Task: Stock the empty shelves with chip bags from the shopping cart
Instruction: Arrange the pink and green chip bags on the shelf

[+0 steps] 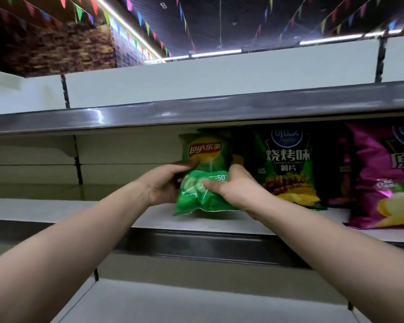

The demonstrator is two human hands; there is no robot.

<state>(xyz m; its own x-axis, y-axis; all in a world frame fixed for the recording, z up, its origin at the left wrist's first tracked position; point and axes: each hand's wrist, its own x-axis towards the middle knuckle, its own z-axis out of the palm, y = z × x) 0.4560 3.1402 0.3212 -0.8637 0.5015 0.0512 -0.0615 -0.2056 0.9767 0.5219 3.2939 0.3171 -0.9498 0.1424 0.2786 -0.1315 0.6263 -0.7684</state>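
Forearms are reaching forward and upward toward the middle shelf (56, 208). Left hand (163, 185) is gripping the green chip bag (206, 157) at its left edge. Right hand (234, 188) is pinching its right side, thumb lying across the front. Bag is standing upright just beside the dark chip bag (287, 164).

Your single view comes from the head-worn camera: it faces the shelf (56, 207) squarely, close up, wide enough to take in the ceiling (219, 19) above
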